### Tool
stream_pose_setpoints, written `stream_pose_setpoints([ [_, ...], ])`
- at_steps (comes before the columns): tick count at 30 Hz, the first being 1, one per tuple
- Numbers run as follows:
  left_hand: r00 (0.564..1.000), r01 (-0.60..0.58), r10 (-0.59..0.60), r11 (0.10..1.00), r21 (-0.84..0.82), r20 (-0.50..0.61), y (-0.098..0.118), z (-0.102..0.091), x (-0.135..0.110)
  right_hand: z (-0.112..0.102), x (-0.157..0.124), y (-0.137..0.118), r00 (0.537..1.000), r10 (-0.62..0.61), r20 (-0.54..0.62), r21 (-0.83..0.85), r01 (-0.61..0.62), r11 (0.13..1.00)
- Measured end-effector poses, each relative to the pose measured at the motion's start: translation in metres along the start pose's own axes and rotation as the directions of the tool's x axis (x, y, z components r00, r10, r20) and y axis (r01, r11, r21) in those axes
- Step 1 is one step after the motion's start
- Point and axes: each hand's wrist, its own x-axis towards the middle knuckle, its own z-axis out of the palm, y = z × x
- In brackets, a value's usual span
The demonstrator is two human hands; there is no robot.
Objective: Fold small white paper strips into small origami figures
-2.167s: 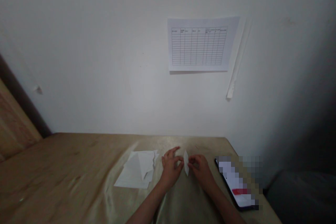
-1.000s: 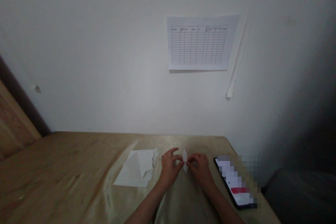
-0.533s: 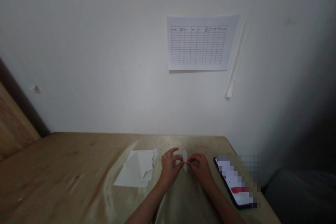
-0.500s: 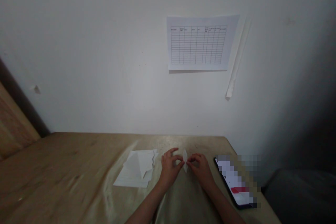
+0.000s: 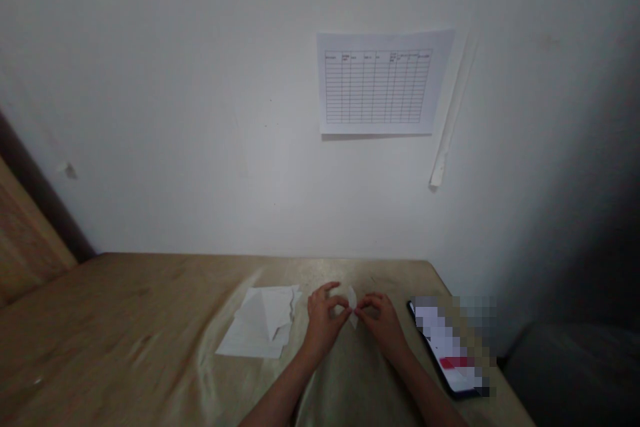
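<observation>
A small folded white paper piece (image 5: pixel 353 297) stands between my two hands, low on the table. My left hand (image 5: pixel 324 321) pinches its left side with thumb and forefinger, the other fingers curled loosely above. My right hand (image 5: pixel 381 320) pinches its right side the same way. Both forearms reach in from the bottom edge. The lower part of the paper is hidden behind my fingertips.
A stack of white sheets with a folded one on top (image 5: pixel 263 322) lies left of my hands on the tan cloth-covered table (image 5: pixel 125 320). A phone (image 5: pixel 450 353) with a lit screen lies at the right edge. A printed grid sheet (image 5: pixel 380 83) hangs on the white wall.
The folded paper has shrunk in visible height, from a tall narrow diamond to a shorter piece. Both hands stay pinched on it, almost in place.
</observation>
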Motion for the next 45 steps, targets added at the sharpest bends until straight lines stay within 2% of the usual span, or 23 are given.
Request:
stream_pose_setpoints([
  [15, 0.999, 0.005, -0.004, 1.0, -0.014, 0.04, 0.002, -0.002, 0.001, 0.004, -0.001, 0.006, 0.999, -0.048, -0.01, -0.04, 0.048, 0.998],
  [35, 0.997, -0.071, 0.072, 0.997, 0.019, -0.03, 0.006, 0.0, -0.002, 0.012, -0.004, 0.008, 0.991, -0.106, -0.078, -0.025, 0.104, 0.994],
  [45, 0.996, -0.082, 0.084, 0.995, 0.059, -0.034, 0.007, -0.002, -0.003, 0.008, -0.004, -0.001, 0.994, -0.106, -0.03, 0.012, 0.106, 0.994],
])
